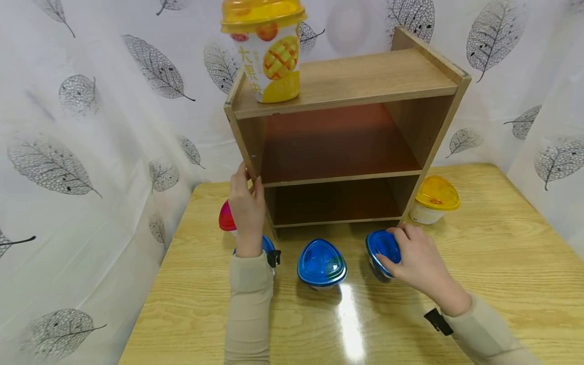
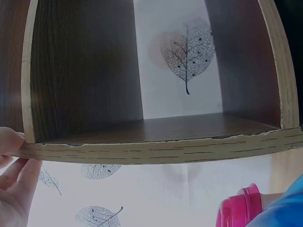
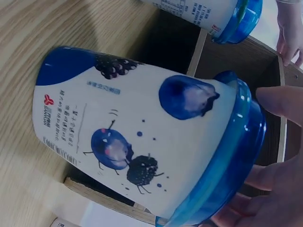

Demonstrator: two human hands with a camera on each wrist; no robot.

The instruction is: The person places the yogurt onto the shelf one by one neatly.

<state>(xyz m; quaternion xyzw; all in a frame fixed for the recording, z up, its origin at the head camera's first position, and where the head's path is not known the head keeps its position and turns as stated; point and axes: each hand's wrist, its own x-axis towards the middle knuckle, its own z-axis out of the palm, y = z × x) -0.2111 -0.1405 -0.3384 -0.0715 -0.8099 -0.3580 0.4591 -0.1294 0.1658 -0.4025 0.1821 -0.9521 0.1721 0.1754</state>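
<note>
My left hand (image 1: 246, 215) holds the front edge of a wooden shelf unit's (image 1: 365, 78) left side panel. In the left wrist view, thumb and fingers (image 2: 26, 182) pinch that edge from both sides. With my right hand (image 1: 422, 258) I grip the lid of a blue-lidded cup (image 1: 383, 246) before the unit's right corner. The right wrist view shows this white cup (image 3: 137, 132) with its blueberry and blackberry pictures. Another blue-lidded cup (image 1: 321, 263) stands in the middle, and a third (image 1: 266, 246) is partly hidden behind my left wrist.
On the left end of the unit's top stands a tall yellow-lidded cup (image 1: 269, 56). A yellow-lidded cup (image 1: 433, 200) is beside the unit on the right, a pink-lidded one (image 1: 226, 217) on the left. Leaf-patterned curtain (image 1: 105, 152) hangs behind the wooden table (image 1: 182, 314).
</note>
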